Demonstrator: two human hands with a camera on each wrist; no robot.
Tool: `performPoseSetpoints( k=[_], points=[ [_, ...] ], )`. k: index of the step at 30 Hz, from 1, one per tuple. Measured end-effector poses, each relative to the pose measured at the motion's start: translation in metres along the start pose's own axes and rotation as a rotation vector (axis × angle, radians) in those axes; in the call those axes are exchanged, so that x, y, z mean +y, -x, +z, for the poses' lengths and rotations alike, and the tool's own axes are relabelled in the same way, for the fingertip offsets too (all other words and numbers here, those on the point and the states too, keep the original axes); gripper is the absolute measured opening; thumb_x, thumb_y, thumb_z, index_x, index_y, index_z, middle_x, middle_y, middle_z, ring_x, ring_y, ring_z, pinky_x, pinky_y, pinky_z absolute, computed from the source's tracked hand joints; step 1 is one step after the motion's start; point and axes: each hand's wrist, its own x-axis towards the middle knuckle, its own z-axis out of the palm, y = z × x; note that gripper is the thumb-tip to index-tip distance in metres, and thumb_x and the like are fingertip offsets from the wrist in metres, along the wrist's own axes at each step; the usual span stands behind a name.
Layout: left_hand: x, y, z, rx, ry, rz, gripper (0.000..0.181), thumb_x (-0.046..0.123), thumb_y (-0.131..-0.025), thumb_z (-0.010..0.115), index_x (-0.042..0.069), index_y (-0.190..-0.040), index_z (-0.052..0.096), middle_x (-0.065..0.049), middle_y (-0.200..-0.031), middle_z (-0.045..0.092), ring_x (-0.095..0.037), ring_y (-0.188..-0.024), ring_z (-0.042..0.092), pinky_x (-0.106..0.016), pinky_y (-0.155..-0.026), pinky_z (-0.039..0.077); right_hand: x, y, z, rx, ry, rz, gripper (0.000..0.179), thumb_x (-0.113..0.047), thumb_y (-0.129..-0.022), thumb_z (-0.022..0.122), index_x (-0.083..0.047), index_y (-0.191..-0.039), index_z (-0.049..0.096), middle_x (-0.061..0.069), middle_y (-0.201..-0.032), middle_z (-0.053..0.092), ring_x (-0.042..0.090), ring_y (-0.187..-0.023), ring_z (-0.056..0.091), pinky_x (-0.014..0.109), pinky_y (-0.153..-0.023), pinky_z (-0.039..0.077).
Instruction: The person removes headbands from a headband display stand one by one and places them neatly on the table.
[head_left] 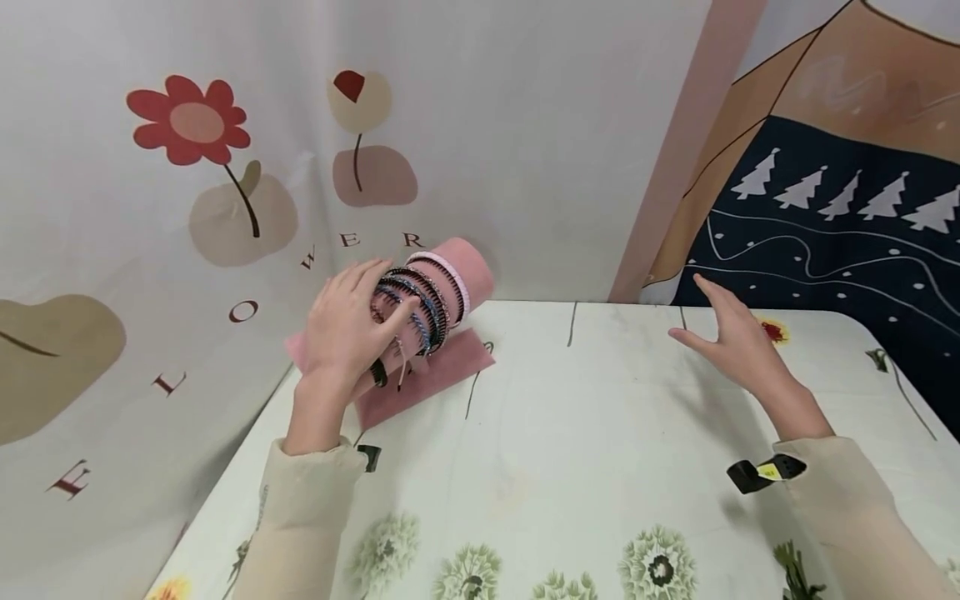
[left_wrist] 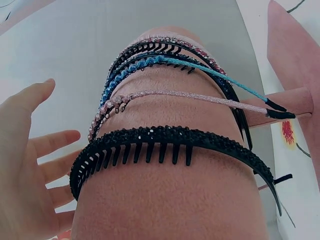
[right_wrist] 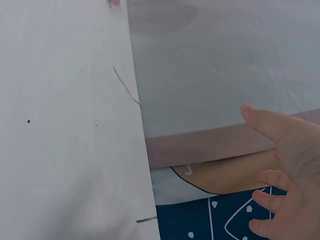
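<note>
A pink plush display roll [head_left: 471,268] on a flat pink base [head_left: 427,396] stands at the left of the table, carrying several headbands. In the left wrist view, a black beaded headband [left_wrist: 150,134] with comb teeth is nearest, followed by a pink one [left_wrist: 185,95] and a blue one [left_wrist: 145,64]. My left hand [head_left: 343,321] is beside the roll, fingers extended and thumb apart; whether it touches the roll or a headband, I cannot tell. Over the table's right side hovers my right hand [head_left: 738,346], fingers spread, holding nothing.
A white tablecloth [head_left: 555,433] with printed flowers covers the table. Behind it hangs a pale curtain [head_left: 525,150] with flower prints and letters, close to the roll. At the right back is a dark panel [head_left: 825,250] printed with white trees.
</note>
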Motion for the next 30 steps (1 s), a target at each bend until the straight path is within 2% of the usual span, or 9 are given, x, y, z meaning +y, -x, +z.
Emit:
performPoseSetpoints(
  k=[5, 14, 22, 30],
  points=[
    [-0.003, 0.005, -0.002, 0.05, 0.016, 0.017, 0.061, 0.051, -0.094, 0.058, 0.016, -0.144, 0.052, -0.006, -0.148, 0.053, -0.031, -0.139, 0.045, -0.047, -0.117, 0.033, -0.002, 0.002, 0.004, 0.0, -0.005, 0.016, 0.091, -0.037, -0.093, 0.069, -0.009, -0.16, 0.014, 0.03, -0.162, 0.018, 0.051, -0.147, 0.02, 0.073, -0.108, 0.027],
    [-0.009, 0.015, -0.002, 0.105, 0.062, -0.014, 0.055, 0.047, -0.094, 0.06, 0.019, -0.142, 0.055, -0.003, -0.146, 0.055, -0.03, -0.138, 0.046, -0.051, -0.113, 0.036, -0.006, 0.004, 0.007, 0.014, -0.013, 0.003, 0.088, -0.035, -0.093, 0.069, -0.007, -0.159, 0.018, 0.028, -0.161, 0.023, 0.05, -0.147, 0.023, 0.069, -0.111, 0.027],
    [-0.013, 0.023, -0.002, 0.188, 0.071, -0.017, 0.05, 0.04, -0.093, 0.063, 0.019, -0.138, 0.059, -0.005, -0.142, 0.059, -0.031, -0.134, 0.051, -0.053, -0.108, 0.041, -0.01, 0.004, 0.011, 0.002, -0.019, 0.003, 0.087, -0.035, -0.093, 0.068, -0.006, -0.159, 0.019, 0.026, -0.161, 0.023, 0.049, -0.147, 0.023, 0.07, -0.111, 0.027],
    [-0.017, 0.028, -0.002, 0.213, 0.085, -0.054, 0.047, 0.039, -0.093, 0.063, 0.02, -0.136, 0.061, -0.006, -0.138, 0.062, -0.031, -0.132, 0.053, -0.054, -0.104, 0.044, -0.012, 0.006, 0.013, 0.01, -0.022, 0.0, 0.086, -0.033, -0.093, 0.069, -0.006, -0.158, 0.02, 0.027, -0.161, 0.024, 0.05, -0.146, 0.024, 0.07, -0.11, 0.028]
  ],
)
